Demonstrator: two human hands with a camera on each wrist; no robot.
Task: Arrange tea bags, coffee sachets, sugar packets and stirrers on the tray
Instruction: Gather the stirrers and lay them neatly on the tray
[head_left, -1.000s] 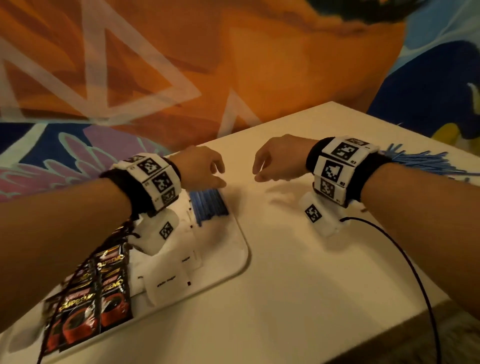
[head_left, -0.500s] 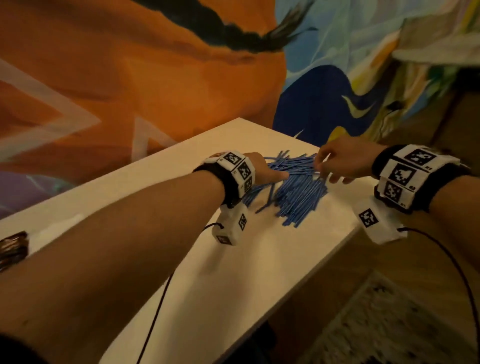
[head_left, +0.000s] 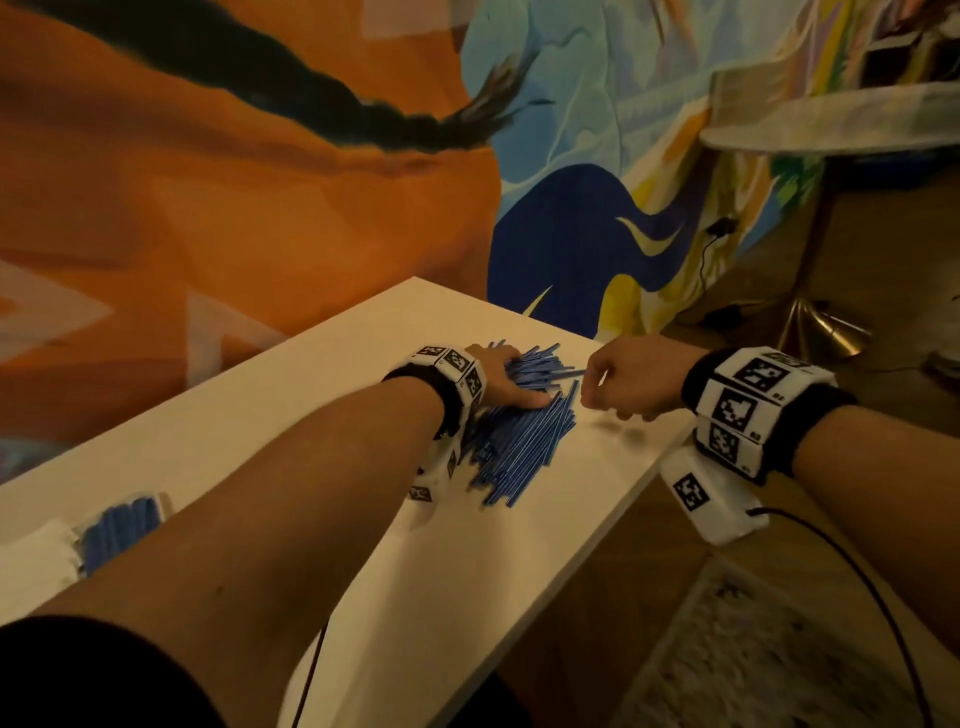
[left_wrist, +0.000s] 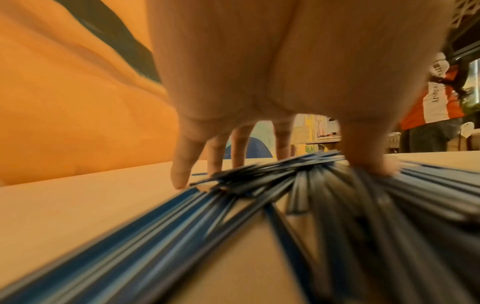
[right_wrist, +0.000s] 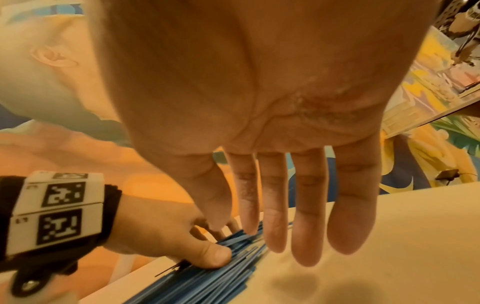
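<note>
A loose pile of blue stirrers lies near the far right corner of the white table. My left hand rests on top of the pile, fingers spread and fairly straight. In the left wrist view the left hand has its thumb pressing the stirrers and its fingertips down at their far side. My right hand hovers just right of the pile; the right wrist view shows this hand with straight fingers, holding nothing. At far left, a neat row of stirrers lies on the white tray.
White packets sit on the tray at the left edge. The table's front edge runs diagonally, with a rug and wooden floor below. A black cable hangs from my right wrist. A person in an orange and white shirt stands beyond.
The view swung right from the tray to the loose pile. Both hands travelled from above the tray to the pile, and the left hand has settled onto the stirrers.
</note>
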